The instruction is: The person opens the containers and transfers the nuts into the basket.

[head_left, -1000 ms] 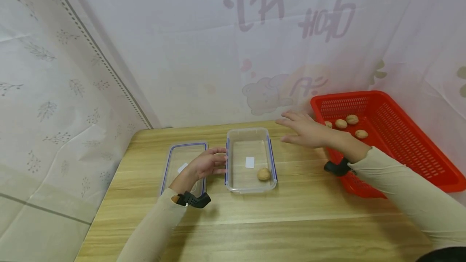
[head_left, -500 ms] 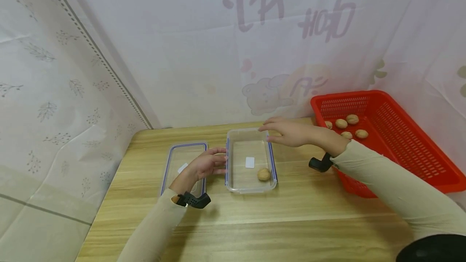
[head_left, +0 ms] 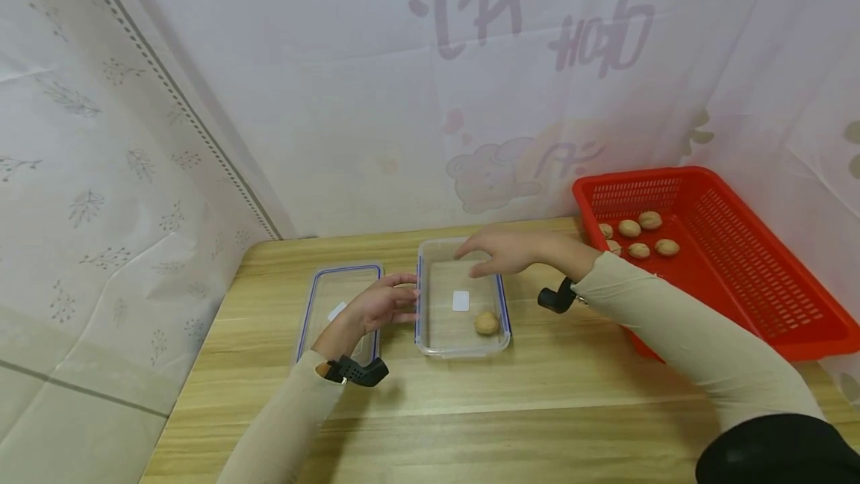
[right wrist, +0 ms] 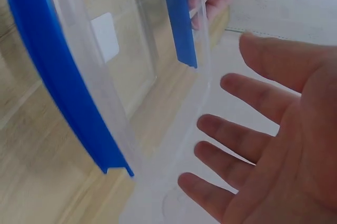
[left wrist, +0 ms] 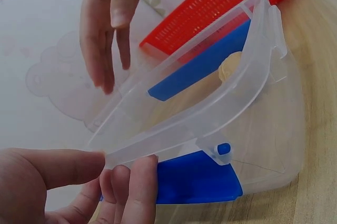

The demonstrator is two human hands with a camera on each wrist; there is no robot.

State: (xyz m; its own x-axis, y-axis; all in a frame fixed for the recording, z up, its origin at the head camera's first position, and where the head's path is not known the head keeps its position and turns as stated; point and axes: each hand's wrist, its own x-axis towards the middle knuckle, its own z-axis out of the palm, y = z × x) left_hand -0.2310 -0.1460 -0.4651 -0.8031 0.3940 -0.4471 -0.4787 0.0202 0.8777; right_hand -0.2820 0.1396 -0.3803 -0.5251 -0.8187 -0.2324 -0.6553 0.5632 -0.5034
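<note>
A clear plastic food container (head_left: 443, 350) with blue side clips stands on the table, one walnut (head_left: 487, 323) in its near right corner. My left hand (head_left: 376, 305) touches the container's left side. In the left wrist view the thumb (left wrist: 79, 167) meets the rim, while the fingers (left wrist: 142, 190) rest against the blue clip (left wrist: 197, 179). Over the container's far right part hovers my right hand (head_left: 504, 251), fingers spread loosely. Its palm (right wrist: 295, 145) holds nothing in the right wrist view. Part of the container's right rim is hidden beneath that hand.
A clear lid (head_left: 346, 267) with a blue seal lies left of the container, partly behind my left hand. At the right stands a red perforated basket (head_left: 739, 245) with several walnuts (head_left: 639, 250). A white printed curtain (head_left: 336, 95) hangs behind the wooden table (head_left: 430, 432).
My right hand has moved left from beside the basket to above the container, uncovering more walnuts in the basket. The left hand, container and its walnut stay in place.
</note>
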